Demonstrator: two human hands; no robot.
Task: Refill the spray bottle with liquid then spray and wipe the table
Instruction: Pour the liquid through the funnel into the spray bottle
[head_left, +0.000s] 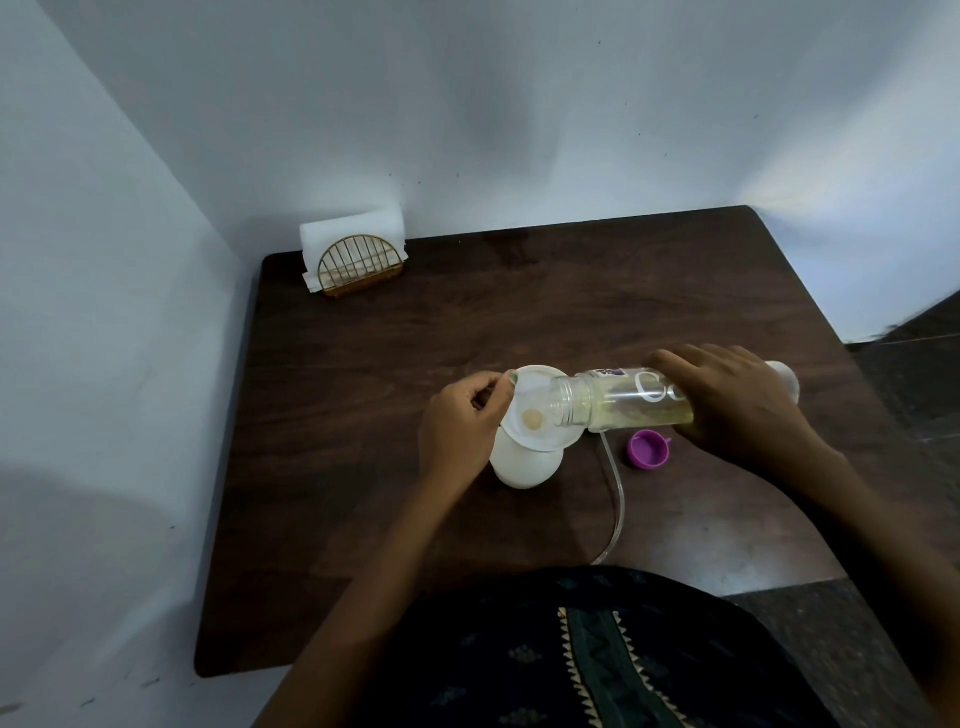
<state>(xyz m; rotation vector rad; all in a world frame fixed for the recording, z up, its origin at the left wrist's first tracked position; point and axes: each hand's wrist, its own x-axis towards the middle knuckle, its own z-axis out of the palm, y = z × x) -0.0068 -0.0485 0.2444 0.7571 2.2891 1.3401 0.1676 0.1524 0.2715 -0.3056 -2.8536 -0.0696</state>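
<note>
Right hand (737, 400) wrapped round the refill bottle (623, 402), tipped nearly flat with its open mouth over the funnel (540, 410). Yellowish liquid pooled along the low side of the bottle, a small puddle already in the funnel. Left hand (462, 421) pinched the funnel's rim at its far-left edge, fingers curled. Funnel sat in the white spray bottle (511, 465), which stood upright about mid-table, a bit left of centre.

Purple cap (648, 450) lay open side up just right of the spray bottle, under the tipped one, near but not touching. Clear tube (615, 499) snaked from there toward the near edge of the table (363, 467) and vanished under the dark clothing (597, 654). Couldn't tell what it joined to.

Napkin holder (358, 262) parked at the far-left corner, right by the wall. Loads of bare wood across the far half and the left strip. Left and far edges tight against walls; right edge open to the floor.
</note>
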